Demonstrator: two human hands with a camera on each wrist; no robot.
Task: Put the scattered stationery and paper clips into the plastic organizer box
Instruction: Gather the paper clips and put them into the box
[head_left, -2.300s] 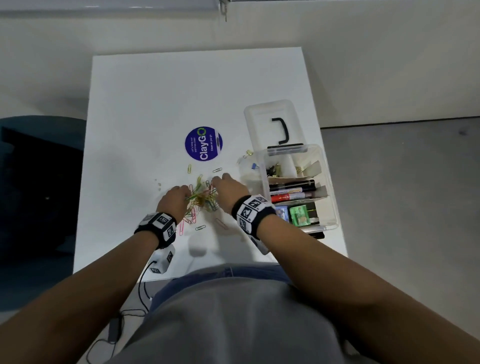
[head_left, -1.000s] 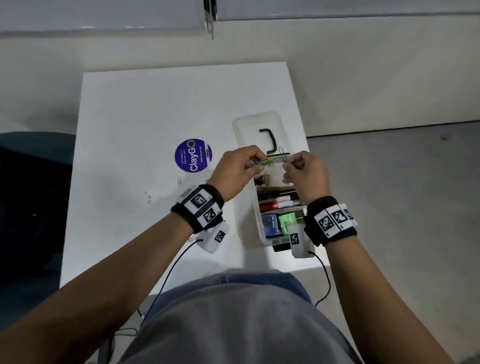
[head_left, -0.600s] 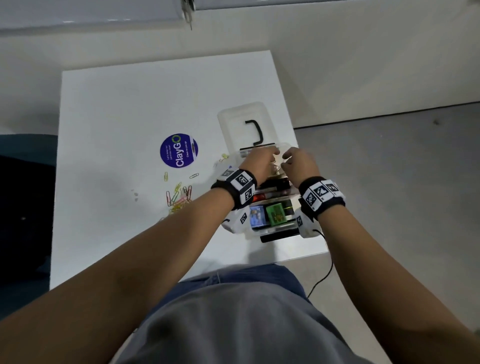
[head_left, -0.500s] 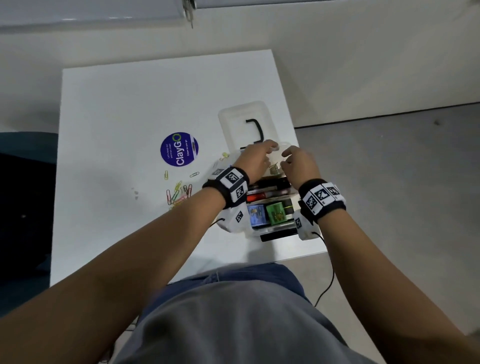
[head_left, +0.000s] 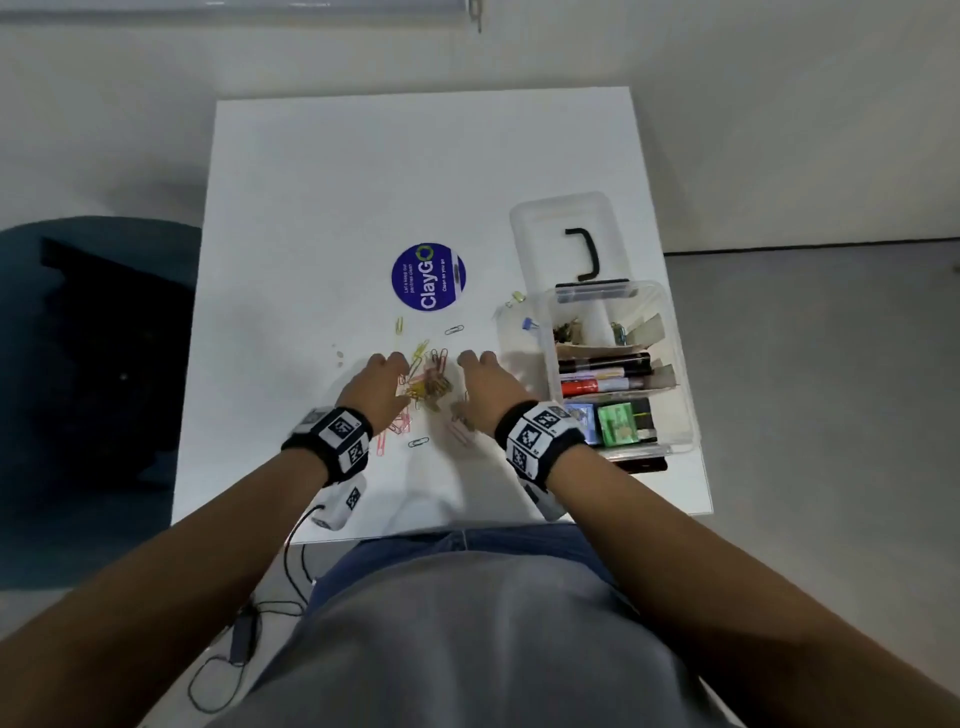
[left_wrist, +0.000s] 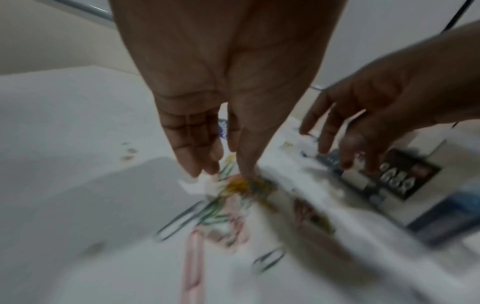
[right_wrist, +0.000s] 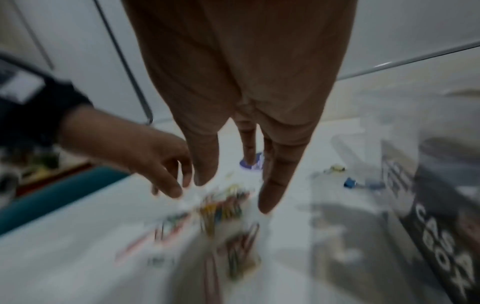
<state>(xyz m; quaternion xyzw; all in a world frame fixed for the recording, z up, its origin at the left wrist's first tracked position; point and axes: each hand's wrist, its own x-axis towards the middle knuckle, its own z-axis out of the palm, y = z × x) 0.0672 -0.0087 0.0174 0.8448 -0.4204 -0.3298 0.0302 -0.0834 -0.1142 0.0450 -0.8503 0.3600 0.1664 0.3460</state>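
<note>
A heap of coloured paper clips (head_left: 428, 382) lies on the white table (head_left: 311, 208), with single clips (head_left: 418, 442) strewn around it. My left hand (head_left: 382, 382) and right hand (head_left: 483, 379) flank the heap, fingers straight and pointing down at the clips, holding nothing. The left wrist view shows the left fingertips (left_wrist: 202, 164) just at the clips (left_wrist: 233, 195); the right wrist view shows the right fingers (right_wrist: 270, 197) beside the heap (right_wrist: 223, 207). The clear organizer box (head_left: 662, 299) stands open to the right, holding markers (head_left: 602, 376), small boxes (head_left: 618, 423) and clips.
The box's lid (head_left: 566, 234) with a black handle lies behind it. A yellow binder clip (head_left: 516, 299) and a blue binder clip (head_left: 530, 325) lie left of the box. A round blue sticker (head_left: 428, 276) sits mid-table. A dark chair (head_left: 93, 338) stands to the left.
Both hands have come away from the box's far compartment and back left to the heap of clips on the table, now holding nothing.
</note>
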